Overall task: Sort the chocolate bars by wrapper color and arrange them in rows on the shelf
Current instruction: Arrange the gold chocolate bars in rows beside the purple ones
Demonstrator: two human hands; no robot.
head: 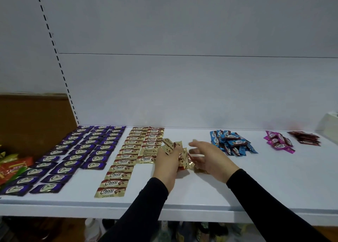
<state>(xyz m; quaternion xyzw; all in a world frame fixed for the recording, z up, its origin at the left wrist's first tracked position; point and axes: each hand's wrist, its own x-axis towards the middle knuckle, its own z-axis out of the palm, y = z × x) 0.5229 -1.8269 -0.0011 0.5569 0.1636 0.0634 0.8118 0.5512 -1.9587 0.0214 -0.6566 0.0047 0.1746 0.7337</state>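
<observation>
A white shelf (256, 187) is seen from above, with a person's two hands in black sleeves reaching over its middle. The left hand (167, 161) grips a fanned bunch of gold-wrapped chocolate bars (175, 146), fingers curled round them. The right hand (210, 157) is open, fingers spread and blurred, just beside the bunch and above a few loose gold bars (200, 170) lying on the shelf.

To the left, purple bars (73, 155) lie in three neat rows running front to back. Next to them, gold bars form one full row (120, 161) and a second, shorter row (150, 144) that stops about halfway to the front edge. To the right, well apart, sit unsorted heaps: blue bars (232, 143), pink bars (279, 141) and dark red bars (305, 136).

The step in hand appears to be extending the short gold row. To do it well, the right hand should likely draw one bar at a time from the bunch, turn it label up, and lay it just in front of the last bar, edges lined up with the neighbouring row. The held wrappers look slippery, so a firm grip matters.
</observation>
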